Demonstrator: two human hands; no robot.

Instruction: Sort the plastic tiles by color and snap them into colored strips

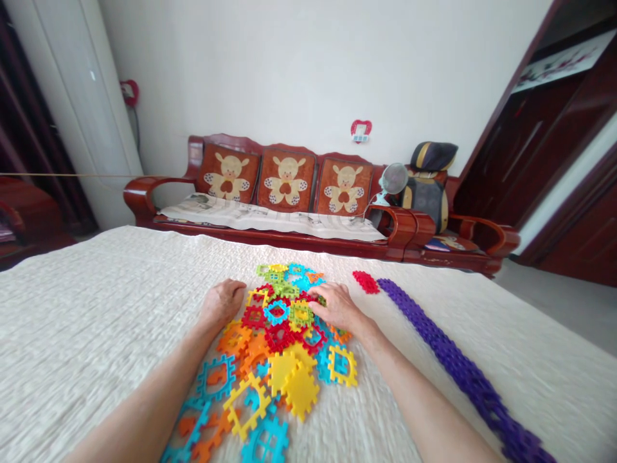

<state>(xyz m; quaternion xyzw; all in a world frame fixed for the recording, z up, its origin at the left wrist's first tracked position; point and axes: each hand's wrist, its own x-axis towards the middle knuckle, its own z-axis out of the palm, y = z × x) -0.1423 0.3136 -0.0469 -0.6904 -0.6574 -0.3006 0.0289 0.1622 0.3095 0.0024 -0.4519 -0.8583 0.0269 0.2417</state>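
Tiles (282,350), right hand (337,307) touching, left hand (222,303) beside

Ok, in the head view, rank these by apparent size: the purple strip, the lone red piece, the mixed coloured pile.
1. mixed coloured pile
2. purple strip, long but thin, nearer end magnified
3. lone red piece

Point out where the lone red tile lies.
In the head view, the red tile lies right of the right hand, between the colourful pile and the purple chain's far end.

Purple chain (463,370) and tile pile (274,347) — both cut off below.
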